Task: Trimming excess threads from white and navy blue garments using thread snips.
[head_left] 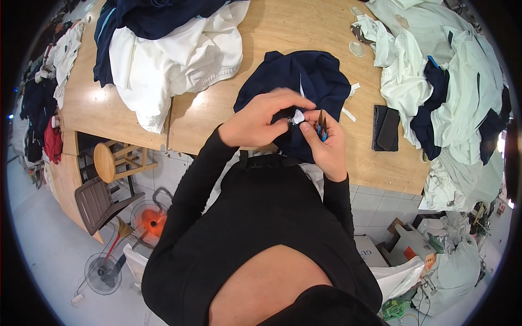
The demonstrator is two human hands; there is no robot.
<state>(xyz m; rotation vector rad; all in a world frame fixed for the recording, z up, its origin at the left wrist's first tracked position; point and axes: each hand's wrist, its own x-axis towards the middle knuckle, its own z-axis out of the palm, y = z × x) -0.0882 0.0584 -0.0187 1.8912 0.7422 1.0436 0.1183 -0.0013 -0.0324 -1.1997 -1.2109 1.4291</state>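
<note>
A navy garment lies bunched on the wooden table in front of me, its near part hanging over the edge at my waist. Both hands meet over it at a small white piece, perhaps a label. My left hand curls round the cloth at the left of this piece, its index finger stretched across above and slightly blurred. Thumb and forefinger of my right hand pinch at the white piece's right side. Small snips with blue handles are tucked in that same hand, dark blades pointing away from me.
White garments and navy ones are heaped at the far left. More white clothing covers the right end. A dark folded cloth or pouch and white scraps lie nearer. Below left stand a wooden stool and fan.
</note>
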